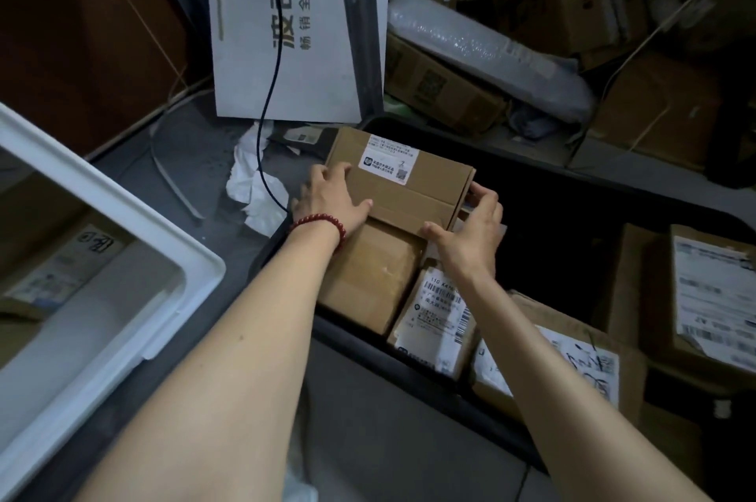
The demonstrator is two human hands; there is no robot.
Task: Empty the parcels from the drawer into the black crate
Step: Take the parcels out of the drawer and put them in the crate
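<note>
Gripping brown parcel (413, 190), white label illegible: left hand (331, 201), right hand (470, 233); lower parcel (437, 317) label reads "110".

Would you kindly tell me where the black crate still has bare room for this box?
Free: the dark middle of the black crate, right of the held box, bordered by the far rim, the labelled parcels along the near wall and the boxes at the right end. Crowded: the near wall, where parcels lie side by side.

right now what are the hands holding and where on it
The labelled cardboard box: the left hand holds its left edge, the right hand its near right corner.
</note>
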